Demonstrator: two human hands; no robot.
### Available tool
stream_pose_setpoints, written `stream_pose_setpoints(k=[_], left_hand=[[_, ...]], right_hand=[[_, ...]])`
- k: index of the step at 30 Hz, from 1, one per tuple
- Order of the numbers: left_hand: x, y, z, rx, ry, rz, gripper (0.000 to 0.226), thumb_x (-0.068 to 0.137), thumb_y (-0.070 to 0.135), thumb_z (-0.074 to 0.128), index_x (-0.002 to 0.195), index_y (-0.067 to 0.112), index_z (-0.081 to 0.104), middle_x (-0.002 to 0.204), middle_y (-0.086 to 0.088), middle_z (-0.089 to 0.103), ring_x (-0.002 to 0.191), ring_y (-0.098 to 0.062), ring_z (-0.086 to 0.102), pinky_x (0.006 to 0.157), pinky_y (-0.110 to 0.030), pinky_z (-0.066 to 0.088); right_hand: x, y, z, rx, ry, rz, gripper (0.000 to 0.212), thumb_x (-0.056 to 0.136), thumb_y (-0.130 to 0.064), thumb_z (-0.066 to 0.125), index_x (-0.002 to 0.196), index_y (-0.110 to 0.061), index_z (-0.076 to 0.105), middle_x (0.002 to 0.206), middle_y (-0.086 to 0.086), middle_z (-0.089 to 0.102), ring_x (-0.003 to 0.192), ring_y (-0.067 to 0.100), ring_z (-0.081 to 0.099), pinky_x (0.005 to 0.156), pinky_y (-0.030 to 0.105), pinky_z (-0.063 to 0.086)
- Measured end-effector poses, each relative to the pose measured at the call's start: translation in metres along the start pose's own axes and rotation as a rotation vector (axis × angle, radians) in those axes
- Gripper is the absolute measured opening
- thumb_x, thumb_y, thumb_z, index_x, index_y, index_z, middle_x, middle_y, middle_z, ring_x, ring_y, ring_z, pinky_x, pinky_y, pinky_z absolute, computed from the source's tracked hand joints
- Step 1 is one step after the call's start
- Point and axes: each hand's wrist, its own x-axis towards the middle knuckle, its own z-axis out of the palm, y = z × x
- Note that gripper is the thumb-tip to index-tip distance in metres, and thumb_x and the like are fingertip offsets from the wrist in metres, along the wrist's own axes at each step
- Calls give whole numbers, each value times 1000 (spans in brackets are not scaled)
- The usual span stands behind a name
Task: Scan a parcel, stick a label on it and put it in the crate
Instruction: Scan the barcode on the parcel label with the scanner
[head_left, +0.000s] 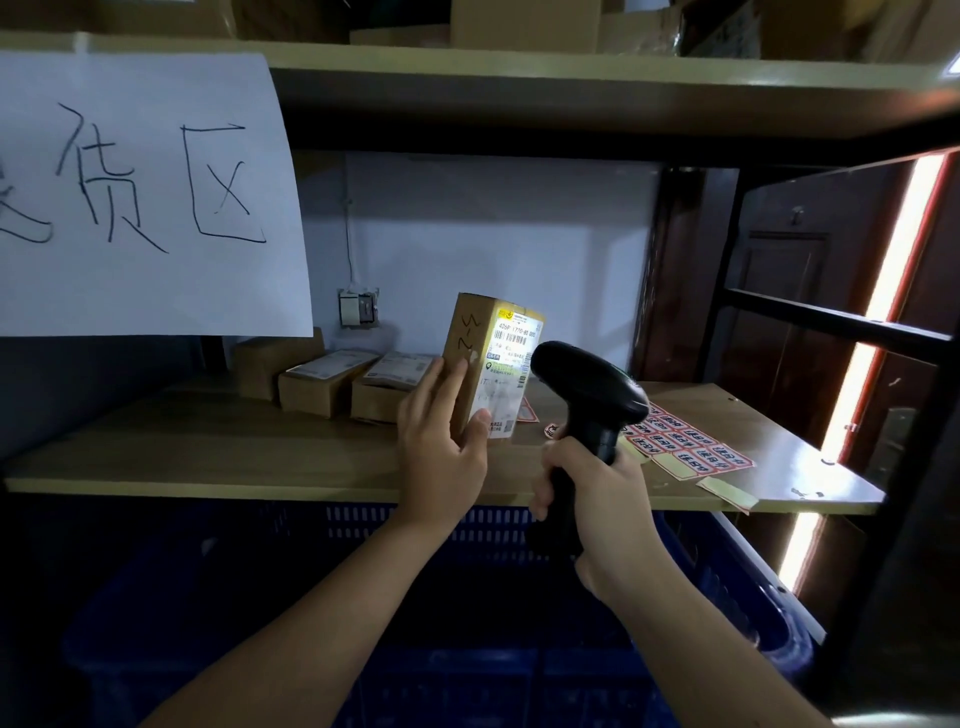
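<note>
A small cardboard parcel stands upright above the wooden shelf, its white shipping label facing me and lit by the scanner's light. My left hand grips it from the left and bottom. My right hand holds a black handheld scanner by its handle, the head aimed at the parcel's label from close on the right. A sheet of red-and-white stickers lies on the shelf to the right of the scanner. A blue plastic crate sits below the shelf, in front of me.
Three more small cardboard parcels lie at the back of the shelf, left of the held one. A large handwritten paper sign hangs from the upper shelf at left. A loose paper strip lies near the shelf's right front edge. Black rack posts stand at right.
</note>
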Motion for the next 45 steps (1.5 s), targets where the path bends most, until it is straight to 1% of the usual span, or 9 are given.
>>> stream_pose_setpoints(k=[3,6,17,23,33,37,40,43,45], left_hand=[[-1,0,-1,-15,5,-23,56,90,21,66,143,20,48,151,-4,43,131,-10,28,102,-29,27],[-1,0,-2,-26,10,-32,56,90,20,65,143,18,48,151,-4,43,131,-9,27,103,-29,26],[-5,0,-1,-59,-6,-47,56,91,19,65,143,20,47,152,-3,42,133,-14,31,104,-34,30],[-5,2,0,-77,-5,-67,54,91,20,64,142,19,48,150,-3,43,136,-21,34,102,-31,28],[-6,-1,1,-87,5,-78,53,90,25,61,142,20,48,149,-3,44,135,-22,36,102,-32,29],[-6,2,-1,-91,11,-83,53,91,24,60,142,20,48,149,-3,44,136,-21,34,101,-23,26],[-6,4,-2,-98,12,-95,53,91,18,63,142,18,48,149,-4,44,136,-22,34,101,-22,26],[-6,4,-2,-91,7,-92,53,91,18,64,142,18,48,149,-4,44,136,-21,34,98,-10,20],[-7,3,-2,-92,1,-96,53,91,21,62,142,19,48,149,-4,44,136,-22,34,100,-16,23]], right_hand=[[-1,0,1,2,-5,4,16,83,4,56,74,-7,51,51,7,47,44,22,43,49,35,41],[-1,1,2,-4,0,2,16,84,4,56,74,-8,51,51,8,47,44,22,43,49,35,42],[-3,1,6,-48,-5,-43,25,81,6,55,62,-11,52,50,11,46,44,24,43,51,36,41],[-4,1,9,-61,-8,-77,19,83,8,54,74,-9,51,50,7,45,46,24,41,50,36,41],[-4,2,11,-119,-6,-88,16,84,5,55,75,-7,50,52,14,44,45,24,41,51,37,40],[-3,3,11,-120,13,-82,15,84,6,55,76,-7,50,51,13,45,44,24,41,49,36,41],[-3,4,10,-116,25,-68,14,84,5,55,77,-7,51,49,10,45,44,24,42,51,35,43],[-3,5,9,-120,28,-63,15,84,4,55,75,-7,51,50,11,45,44,24,43,51,36,42],[-3,5,9,-115,26,-59,14,84,4,55,76,-7,51,50,10,46,44,24,43,51,36,43]])
